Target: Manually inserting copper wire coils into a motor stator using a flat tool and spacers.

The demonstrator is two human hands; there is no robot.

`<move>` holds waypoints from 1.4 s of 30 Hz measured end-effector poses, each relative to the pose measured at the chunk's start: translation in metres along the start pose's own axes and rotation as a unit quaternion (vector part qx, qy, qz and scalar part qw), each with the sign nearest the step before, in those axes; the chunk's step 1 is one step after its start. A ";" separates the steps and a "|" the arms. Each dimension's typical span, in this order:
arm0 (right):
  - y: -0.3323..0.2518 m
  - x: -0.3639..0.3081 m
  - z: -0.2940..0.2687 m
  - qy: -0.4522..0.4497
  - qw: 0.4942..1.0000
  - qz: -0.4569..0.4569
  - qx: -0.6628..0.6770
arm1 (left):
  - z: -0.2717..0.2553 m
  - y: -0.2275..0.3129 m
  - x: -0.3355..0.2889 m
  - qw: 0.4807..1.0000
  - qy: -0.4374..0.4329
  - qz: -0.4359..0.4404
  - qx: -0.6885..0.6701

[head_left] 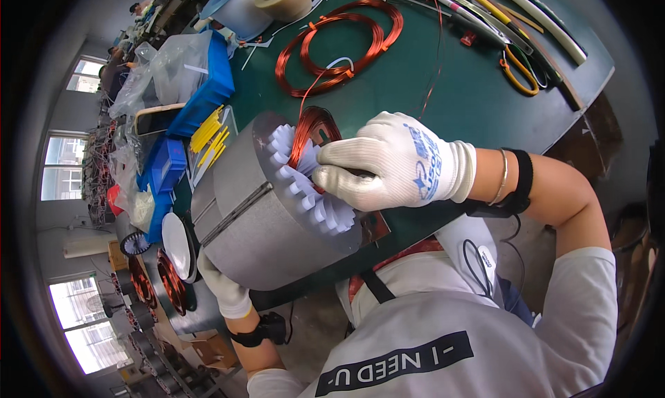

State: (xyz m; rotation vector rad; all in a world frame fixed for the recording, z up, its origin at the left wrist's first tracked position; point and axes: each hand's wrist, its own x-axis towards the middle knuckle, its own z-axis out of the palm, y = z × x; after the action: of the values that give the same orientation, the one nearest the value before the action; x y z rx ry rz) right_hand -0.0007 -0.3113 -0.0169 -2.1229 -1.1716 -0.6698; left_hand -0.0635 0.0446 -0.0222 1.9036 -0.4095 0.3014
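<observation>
A heavy grey cylindrical stator core (277, 225) lies on its side, its near end ringed with folded white slot liners (298, 190). A bundle of copper wire (301, 145) runs into the bore past the upper liners. At that opening my right hand (388, 162), in a white knit glove, is closed, thumb and forefinger together beside the wires; what lies between the fingertips is hidden. My gloved left hand (225, 287) touches the core's far lower end. Its fingers are mostly hidden behind the core.
Loose copper wire coils (339, 41) lie on the green tabletop (471, 114). Scissors (519, 72) and long tools lie at the far right. On the left are blue bins (215, 79), yellow strips (208, 138), a white disc (179, 245) and more coils (170, 280).
</observation>
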 end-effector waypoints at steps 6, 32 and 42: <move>0.002 0.004 -0.004 -0.010 1.000 -0.018 -0.016 | -0.050 -0.011 0.007 0.976 -0.072 -0.186 -0.082; -0.001 0.024 0.000 0.130 0.989 0.063 -0.017 | 0.042 -0.009 0.031 0.975 0.212 -0.018 -0.064; 0.018 -0.003 0.021 0.087 0.991 0.084 -0.060 | 0.051 -0.008 0.046 0.958 0.193 0.182 0.111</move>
State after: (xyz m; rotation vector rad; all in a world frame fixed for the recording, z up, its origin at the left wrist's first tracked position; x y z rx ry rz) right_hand 0.0160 -0.3059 -0.0382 -2.1838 -0.8675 -0.8455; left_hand -0.0179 -0.0071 -0.0290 1.9193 -0.4735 0.9822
